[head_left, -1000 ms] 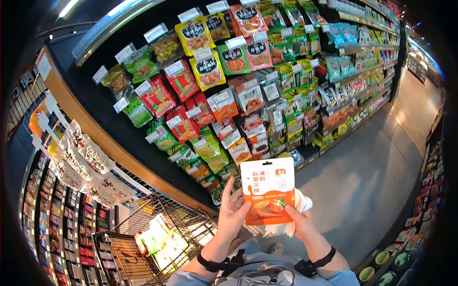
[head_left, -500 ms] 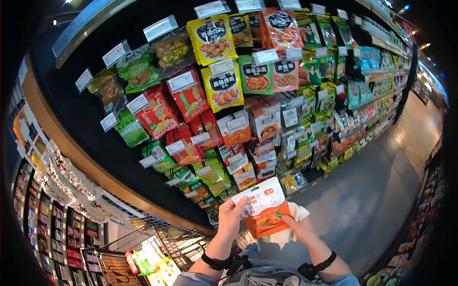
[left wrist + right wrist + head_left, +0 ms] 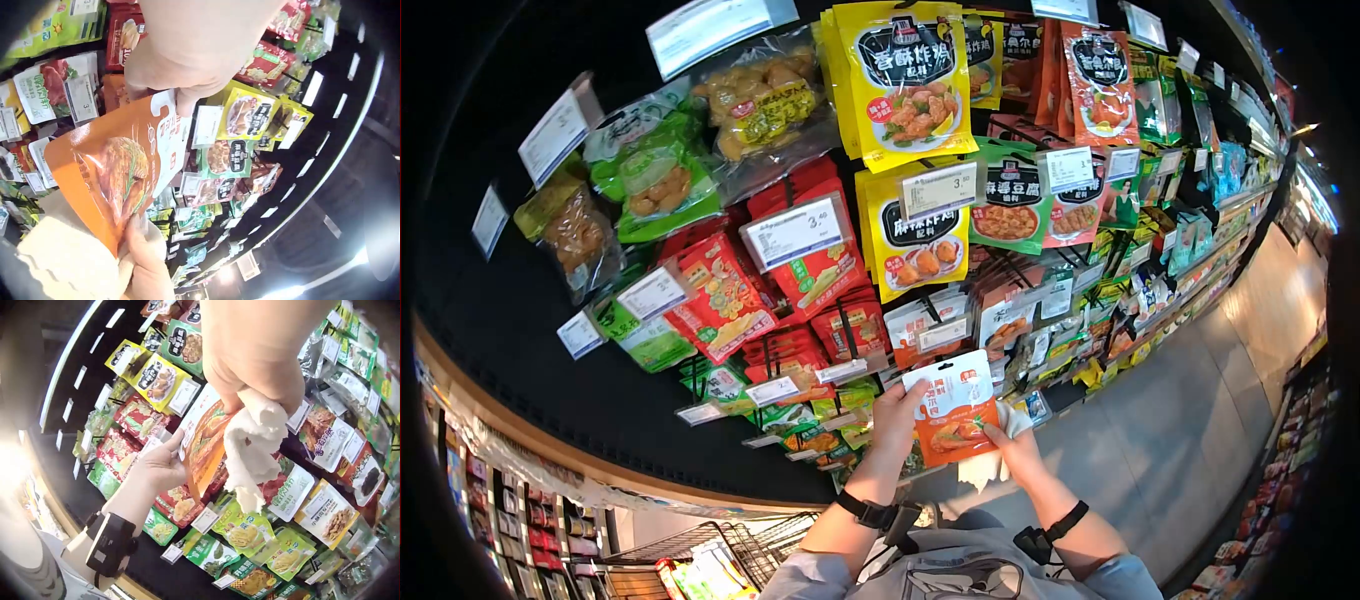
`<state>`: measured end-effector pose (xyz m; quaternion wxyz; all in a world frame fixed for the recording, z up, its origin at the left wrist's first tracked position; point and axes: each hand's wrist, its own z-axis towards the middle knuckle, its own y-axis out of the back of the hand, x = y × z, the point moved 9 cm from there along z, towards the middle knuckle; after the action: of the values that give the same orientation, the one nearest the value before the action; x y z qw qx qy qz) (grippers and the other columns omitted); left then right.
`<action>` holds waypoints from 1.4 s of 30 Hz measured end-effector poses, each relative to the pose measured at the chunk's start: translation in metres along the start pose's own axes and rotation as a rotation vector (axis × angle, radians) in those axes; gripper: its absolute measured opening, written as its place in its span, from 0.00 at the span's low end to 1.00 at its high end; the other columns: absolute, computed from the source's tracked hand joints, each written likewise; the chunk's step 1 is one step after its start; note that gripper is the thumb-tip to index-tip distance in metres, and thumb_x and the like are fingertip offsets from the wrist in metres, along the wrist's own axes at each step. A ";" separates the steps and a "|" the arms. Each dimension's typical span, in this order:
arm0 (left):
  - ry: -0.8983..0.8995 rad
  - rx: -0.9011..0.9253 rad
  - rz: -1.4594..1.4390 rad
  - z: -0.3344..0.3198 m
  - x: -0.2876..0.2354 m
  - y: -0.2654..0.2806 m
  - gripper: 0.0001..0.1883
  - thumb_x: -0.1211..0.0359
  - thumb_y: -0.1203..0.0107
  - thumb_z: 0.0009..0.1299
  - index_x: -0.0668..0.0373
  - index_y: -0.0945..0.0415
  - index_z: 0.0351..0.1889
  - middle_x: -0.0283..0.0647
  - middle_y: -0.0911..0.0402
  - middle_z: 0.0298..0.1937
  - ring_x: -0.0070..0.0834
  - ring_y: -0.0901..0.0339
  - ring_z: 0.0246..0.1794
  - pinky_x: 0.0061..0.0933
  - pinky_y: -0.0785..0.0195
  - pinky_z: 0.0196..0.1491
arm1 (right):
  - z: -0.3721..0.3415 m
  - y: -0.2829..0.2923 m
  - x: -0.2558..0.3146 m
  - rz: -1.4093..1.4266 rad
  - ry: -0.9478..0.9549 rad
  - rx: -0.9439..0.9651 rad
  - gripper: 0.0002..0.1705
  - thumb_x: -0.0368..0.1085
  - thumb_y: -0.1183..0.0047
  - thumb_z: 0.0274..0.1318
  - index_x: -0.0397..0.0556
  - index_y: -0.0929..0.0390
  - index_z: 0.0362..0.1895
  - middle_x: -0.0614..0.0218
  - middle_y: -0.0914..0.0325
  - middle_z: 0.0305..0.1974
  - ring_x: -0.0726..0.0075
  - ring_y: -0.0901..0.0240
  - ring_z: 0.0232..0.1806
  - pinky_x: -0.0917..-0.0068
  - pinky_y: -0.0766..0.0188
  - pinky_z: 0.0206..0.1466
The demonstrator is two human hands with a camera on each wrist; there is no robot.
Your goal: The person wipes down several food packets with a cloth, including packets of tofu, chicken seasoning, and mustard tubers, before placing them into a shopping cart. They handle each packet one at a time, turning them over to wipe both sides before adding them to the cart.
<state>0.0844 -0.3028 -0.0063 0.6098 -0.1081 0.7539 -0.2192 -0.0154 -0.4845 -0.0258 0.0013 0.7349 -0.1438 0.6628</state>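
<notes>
The packet is in front of the rack, facing the person, near the rack's lower rows and apart from the packs hanging there. The left hand pinches its upper left corner, fingers bent in close with no open gap. The right hand is closed on its lower right edge, thumb on the front, and also holds a white cloth bunched against the packet.

Two opposite corners make a sound hold for a limp pouch: light outward tension should keep the front flat, while a hard squeeze would buckle it and bend the print. The left fingers lie over part of the white top, so a grip nearer the very edge would leave more of it readable. Tilting the face a little should take glare off the glossy film.

The cloth is the awkward part. It is best kept low and behind, folded into the palm, so that it neither slips out nor covers the picture. Elbows in would steady both hands, and keeping the packet out from the rack should stop it from catching the jutting price tags
</notes>
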 end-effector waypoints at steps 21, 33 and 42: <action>-0.322 -0.199 -0.156 0.043 -0.038 -0.015 0.11 0.70 0.46 0.70 0.67 0.24 0.46 0.37 0.19 0.43 0.18 0.25 0.39 0.23 0.33 0.44 | 0.104 -0.008 0.027 -0.013 0.118 0.240 0.18 0.32 0.49 0.60 0.42 0.31 0.54 0.66 0.24 0.46 0.75 0.31 0.47 0.74 0.34 0.51; -0.354 -0.365 -0.041 0.065 -0.047 -0.008 0.10 0.68 0.43 0.68 0.65 0.23 0.42 0.35 0.19 0.38 0.19 0.23 0.35 0.22 0.31 0.41 | 0.132 -0.019 0.014 0.034 0.095 0.319 0.18 0.33 0.51 0.62 0.42 0.31 0.55 0.67 0.24 0.45 0.75 0.31 0.45 0.75 0.34 0.48; -0.423 -0.576 0.105 0.042 -0.043 0.018 0.10 0.71 0.43 0.67 0.65 0.25 0.44 0.36 0.21 0.42 0.20 0.26 0.40 0.21 0.34 0.44 | 0.104 0.038 -0.031 -0.222 -0.273 0.434 0.19 0.35 0.48 0.60 0.44 0.29 0.54 0.68 0.24 0.45 0.74 0.29 0.44 0.73 0.31 0.47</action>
<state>0.1370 -0.2769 0.0157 0.7073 -0.2799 0.6462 0.0611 0.0753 -0.5345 -0.0754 -0.1030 0.8116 0.0842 0.5689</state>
